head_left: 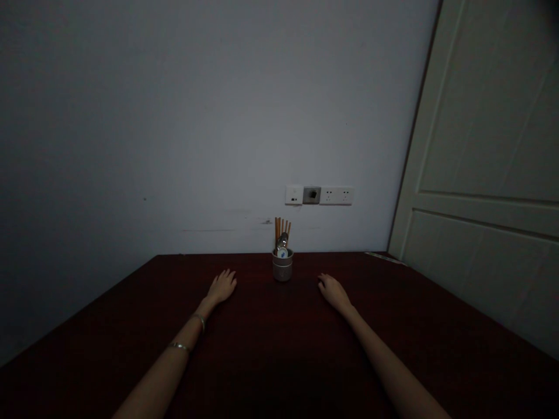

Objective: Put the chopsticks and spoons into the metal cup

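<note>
Palm down on the dark red table [266, 343], my left hand [223, 286] lies with its fingers stretched out, holding nothing. Two bracelets circle that forearm. My right hand [333, 290] also rests on the table, fingers extended and slightly bent, with nothing in it. Between the hands and a little beyond them stands a grey utensil holder [282, 272], upright and apart from both. Several wooden chopsticks [276, 228] stick up from it, along with shiny metal utensils [283, 240] and a white spoon [282, 253] bearing a blue mark.
A pale wall [196, 145] rises behind the table's far edge. On it sit a white socket panel [336, 196], a grey outlet [311, 195] and another white wall plate [294, 195]. A panelled door [489, 174] borders the right side. A thin flat strip [386, 258] lies at the far right edge.
</note>
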A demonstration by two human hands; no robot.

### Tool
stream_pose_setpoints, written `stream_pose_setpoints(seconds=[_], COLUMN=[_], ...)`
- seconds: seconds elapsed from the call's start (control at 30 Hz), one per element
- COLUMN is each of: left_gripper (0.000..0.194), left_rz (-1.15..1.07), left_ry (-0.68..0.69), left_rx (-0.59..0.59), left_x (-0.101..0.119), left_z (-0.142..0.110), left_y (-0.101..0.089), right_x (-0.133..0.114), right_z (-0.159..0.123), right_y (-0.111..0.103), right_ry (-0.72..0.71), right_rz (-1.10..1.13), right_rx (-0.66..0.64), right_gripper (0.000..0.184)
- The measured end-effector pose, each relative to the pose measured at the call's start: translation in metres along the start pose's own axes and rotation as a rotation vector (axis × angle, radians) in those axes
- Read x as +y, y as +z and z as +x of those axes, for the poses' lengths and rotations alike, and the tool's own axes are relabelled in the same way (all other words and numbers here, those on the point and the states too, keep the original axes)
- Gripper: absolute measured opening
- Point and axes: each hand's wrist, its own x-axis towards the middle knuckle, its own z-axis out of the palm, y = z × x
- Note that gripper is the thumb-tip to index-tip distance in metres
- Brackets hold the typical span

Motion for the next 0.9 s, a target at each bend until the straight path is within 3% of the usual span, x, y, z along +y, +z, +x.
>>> stream_pose_setpoints(seconds=[0.9], left_gripper=[0.051], left_rz=[0.000], left_ry=[-0.007], left_rx=[0.034], left_x=[-0.0011], left_z=[0.0000], left_y=[0.0045], right_x=[-0.0036], right_z=[-0.0061], right_y=[-0.0029], right_ry=[-0.011], right_rz=[-0.005], right_rx=[0.030], right_gripper=[0.040])
